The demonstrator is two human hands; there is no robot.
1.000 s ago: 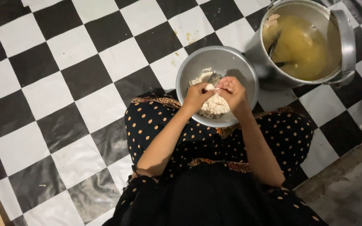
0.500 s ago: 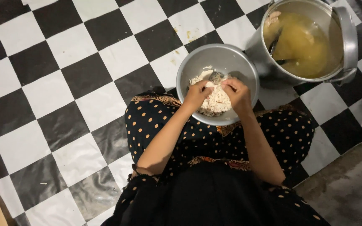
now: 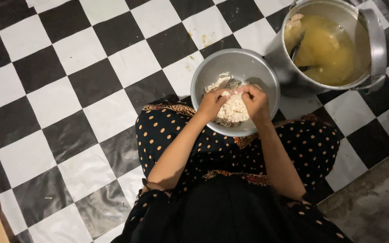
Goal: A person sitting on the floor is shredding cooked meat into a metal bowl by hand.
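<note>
Pale, shredded meat (image 3: pixel 233 109) sits heaped in the grey metal bowl (image 3: pixel 266 81), and both hands are closed on a bit of it: the left hand (image 3: pixel 212 102) and the right hand (image 3: pixel 254 101) meet fingertip to fingertip over the heap, each grip pinched shut on the same strand. Half a second ago the hands stood slightly apart with the heap showing between them; a second ago they were joined as now. That open-and-close rhythm reads, as a judgement, as pulling the meat into finer shreds, with the pile still being worked. The bowl rests on the person's lap, against the black dress with orange dots (image 3: pixel 172 130), over the black-and-white chequered floor sheet (image 3: pixel 82 67). Just beside it stands a large metal pot (image 3: pixel 377 40) of yellow broth (image 3: pixel 329 51).

The fingertips hide the exact piece being torn. A dark utensil handle in the broth is hard to identify, and the pot's far rim is cut off at the frame's top.
</note>
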